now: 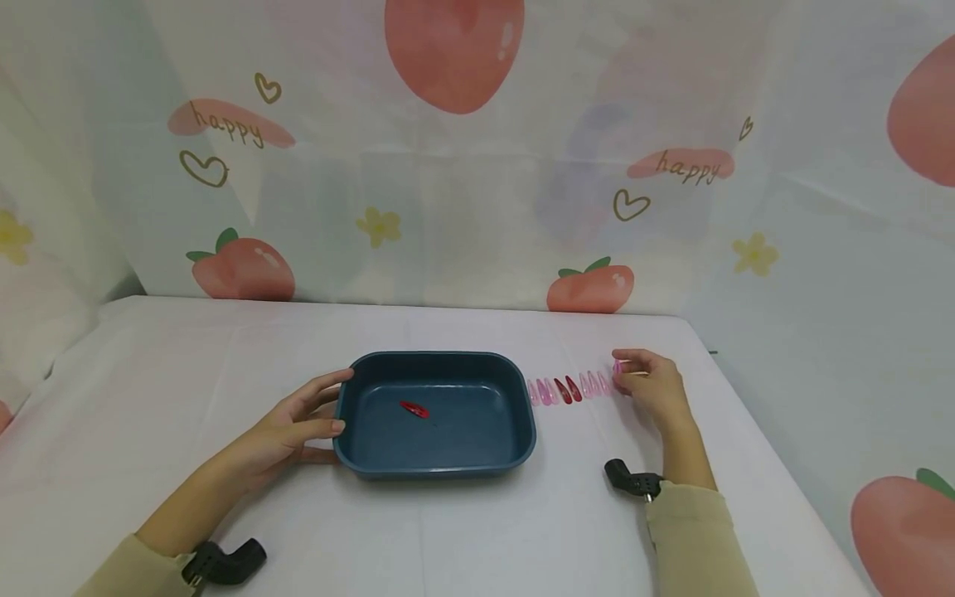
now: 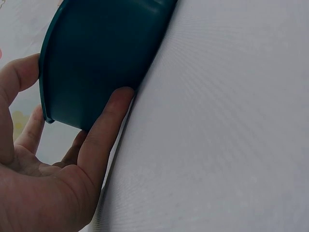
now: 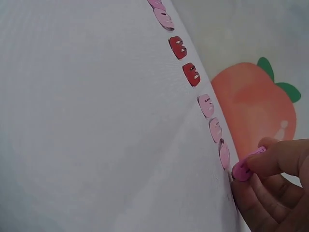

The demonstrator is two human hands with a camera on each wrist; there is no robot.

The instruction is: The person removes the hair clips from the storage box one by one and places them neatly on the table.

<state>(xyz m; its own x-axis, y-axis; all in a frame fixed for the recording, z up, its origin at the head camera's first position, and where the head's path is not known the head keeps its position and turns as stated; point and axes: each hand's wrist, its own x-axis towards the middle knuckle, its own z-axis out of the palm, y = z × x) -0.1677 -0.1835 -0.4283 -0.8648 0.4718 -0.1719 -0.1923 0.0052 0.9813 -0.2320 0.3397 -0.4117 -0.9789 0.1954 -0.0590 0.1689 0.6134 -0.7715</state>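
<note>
A dark blue rectangular tub point(image 1: 436, 473) stands on the table with one red snap hair clip point(image 1: 414, 410) lying inside. My left hand point(image 1: 283, 431) rests its spread fingertips against the tub's left side; the left wrist view shows them touching its outer wall point(image 2: 91, 63). To the right of the tub runs a row of hair clips. Two red clips point(image 1: 563, 391) sit mid-row, with pale pink clips point(image 1: 594, 384) to their right and pinker ones point(image 1: 544, 392) nearer the tub. At the row's right end my right hand point(image 1: 656, 390) pinches a bright pink hair clip point(image 3: 242, 170) between thumb and fingers.
White cloth covers the table point(image 1: 477, 539), whose right edge slopes away beyond my right arm. Behind it hangs a backdrop point(image 1: 477, 232) printed with peaches, hearts and flowers. Black camera mounts sit at the left wrist point(image 1: 227, 564) and right wrist point(image 1: 632, 479).
</note>
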